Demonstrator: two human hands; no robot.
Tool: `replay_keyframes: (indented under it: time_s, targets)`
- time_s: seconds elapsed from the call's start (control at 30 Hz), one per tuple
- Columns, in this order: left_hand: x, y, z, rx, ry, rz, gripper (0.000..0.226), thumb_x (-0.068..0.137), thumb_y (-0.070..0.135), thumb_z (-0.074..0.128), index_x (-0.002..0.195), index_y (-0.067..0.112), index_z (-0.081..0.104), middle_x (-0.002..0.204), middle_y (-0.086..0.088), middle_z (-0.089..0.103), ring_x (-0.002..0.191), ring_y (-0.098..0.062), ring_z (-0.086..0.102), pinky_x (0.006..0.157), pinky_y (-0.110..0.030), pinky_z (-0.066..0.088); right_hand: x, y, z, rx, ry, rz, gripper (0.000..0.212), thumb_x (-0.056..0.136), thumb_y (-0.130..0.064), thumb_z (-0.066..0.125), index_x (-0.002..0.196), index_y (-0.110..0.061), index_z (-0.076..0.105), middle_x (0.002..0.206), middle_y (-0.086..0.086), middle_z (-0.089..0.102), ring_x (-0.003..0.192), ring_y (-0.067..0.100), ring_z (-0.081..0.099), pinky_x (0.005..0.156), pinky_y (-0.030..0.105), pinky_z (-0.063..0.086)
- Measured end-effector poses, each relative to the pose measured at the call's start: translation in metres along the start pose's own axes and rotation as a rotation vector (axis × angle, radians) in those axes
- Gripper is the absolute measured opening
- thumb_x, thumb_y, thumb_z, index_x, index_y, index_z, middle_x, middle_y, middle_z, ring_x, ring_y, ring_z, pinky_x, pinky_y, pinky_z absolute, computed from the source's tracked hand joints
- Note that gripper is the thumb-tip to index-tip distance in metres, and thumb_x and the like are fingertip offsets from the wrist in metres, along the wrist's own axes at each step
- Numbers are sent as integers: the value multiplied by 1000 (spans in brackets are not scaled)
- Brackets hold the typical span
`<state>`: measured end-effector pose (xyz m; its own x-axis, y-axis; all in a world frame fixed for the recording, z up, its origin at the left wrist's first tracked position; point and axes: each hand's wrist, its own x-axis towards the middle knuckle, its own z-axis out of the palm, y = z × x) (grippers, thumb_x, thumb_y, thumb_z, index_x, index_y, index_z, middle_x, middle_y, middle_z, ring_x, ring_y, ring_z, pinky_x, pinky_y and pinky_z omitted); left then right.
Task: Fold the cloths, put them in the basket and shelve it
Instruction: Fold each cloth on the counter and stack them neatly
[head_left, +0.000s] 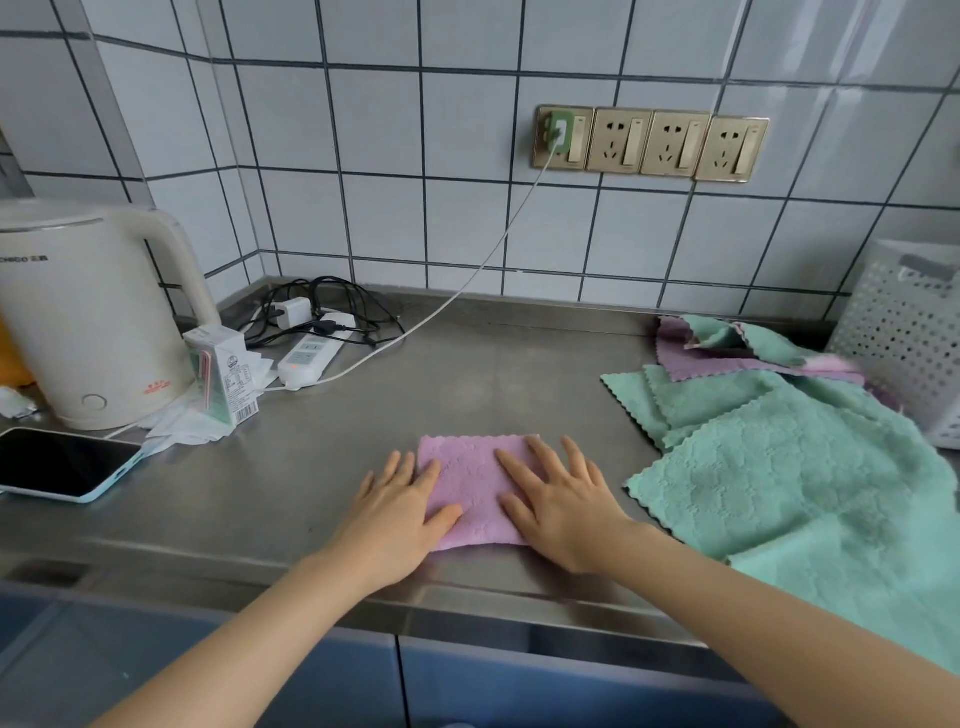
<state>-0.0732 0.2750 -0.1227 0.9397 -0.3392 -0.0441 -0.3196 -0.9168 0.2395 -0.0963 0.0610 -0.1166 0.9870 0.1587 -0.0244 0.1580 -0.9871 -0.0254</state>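
- A small pink cloth (475, 488), fluffy microfibre with a scalloped rim, lies as a neat folded rectangle on the worktop (322, 467) near the middle of its front edge.
- The left hand (397, 519) lies flat on the cloth's left side, fingers straight and slightly spread; the thumb rests on the pile and the outer fingers reach past the cloth's left rim onto bare metal.
- The right hand (561, 512) lies flat on the cloth's right side, fingers straight and fanned apart, palm at the near right corner.
- The worktop is brushed stainless steel, dull grey with faint scuffs, with a low raised lip along the tiled wall and a rounded front edge above blue cabinet fronts.
- A heap of unfolded cloths (789, 457) sprawls toward the right edge: several green plush squares with zigzag rims overlapping one another, the nearest hanging over the front edge.
- Behind them, toward the back right, more pink and green cloths lie rumpled together.
- A white plastic basket (904, 343), its wall perforated with rows of round holes, stands at the back right corner, touching the heap.
- At the left edge stands a cream kettle (88, 322), smooth and rounded, with a looped handle.
- Beside it stands a small printed carton (228, 371) on crumpled white paper.
- A phone (62, 465) with a glossy black screen and pale blue case lies flat near the front left.
- A white power strip (309, 356) and tangled black cables sit at the back left corner.
- A white cable runs up to gold-coloured wall sockets (649, 143).
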Motion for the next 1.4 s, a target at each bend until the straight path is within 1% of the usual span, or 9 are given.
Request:
replay_keyframes:
  time_s: [0.13,0.2,0.3,0.6,0.73,0.8,0.93,1.13,1.4]
  targets:
    - [0,6,-8,-314,11,-83,66,92,42,52,150,23,24,156,-8,26,144,-25,23,111,-35,25,-7,7,2,15,-58,82,65,93,-64,10,148,-39,-12,160,11,0,144,40,-7,117,49,2]
    - [4,13,-13,-618,120,-90,62,87,20,62,143,22,37,143,-3,47,124,-20,50,97,-28,39,-9,6,1,70,-66,101,65,93,-64,11,149,-38,-11,160,12,3,144,40,-7,116,49,2]
    - [9,19,-17,-1037,328,-151,63,82,-1,64,134,27,43,126,8,55,93,-13,63,78,-25,46,-11,6,4,155,-25,99,64,94,-62,17,149,-38,-2,159,7,9,144,40,-1,116,49,5]
    - [61,-14,-24,-1239,647,-152,55,77,-12,63,112,30,58,109,20,62,84,2,67,67,-8,48,56,-7,-8,318,192,114,57,92,-38,43,145,-38,21,118,13,50,105,36,41,91,41,35]
    - [102,-44,-31,-1103,647,-237,41,79,-9,59,85,31,66,96,24,66,91,-1,66,66,-10,44,119,-25,-17,525,215,145,53,88,-12,40,139,-27,37,121,16,52,109,38,43,94,40,37]
    - [120,-61,-31,-1008,638,-236,38,79,-11,56,80,26,68,97,12,69,90,-9,67,67,-10,43,142,-34,-19,510,269,123,50,88,-8,37,134,-25,43,118,16,52,107,36,43,89,38,36]
    - [144,-86,-33,-761,628,-186,33,80,-16,55,91,8,73,107,-7,69,97,-22,66,85,-20,46,172,-44,-15,425,311,120,48,90,-7,38,136,-20,42,118,15,50,108,34,41,84,36,34]
    - [147,-94,-29,-221,571,70,35,79,-20,49,97,-3,74,118,-13,68,109,-30,62,99,-31,40,176,-37,-4,301,303,161,34,97,-23,38,129,-15,48,121,15,51,110,34,41,89,38,36]
    - [122,-77,-45,-30,282,-38,43,88,1,49,130,-1,55,146,-18,42,136,-31,37,115,-35,23,88,8,-36,117,281,-33,40,93,-25,45,133,-22,45,125,7,47,112,33,38,91,40,35]
